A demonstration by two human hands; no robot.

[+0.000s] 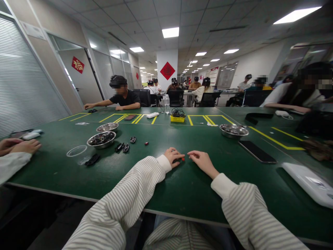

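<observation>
My left hand [173,157] rests palm down on the green table, its fingers apart. A small red piece [183,159] lies by its fingertips; whether they touch is unclear. Just to the right, my right hand [202,161] has its thumb and forefinger brought together, pointing at the left hand. Anything between them is too small to make out. Farther left lie several black parts [126,148] and a small dark red piece [146,143]. Beyond them stands a metal bowl [102,146] filled with dark parts.
Another metal bowl [107,130] stands behind the first, a third bowl [234,136] at right. A clear plastic cup [77,151] lies left. At right are a black phone [257,151] and a white case [309,184]. A co-worker's hands [24,146] rest at far left; others sit around.
</observation>
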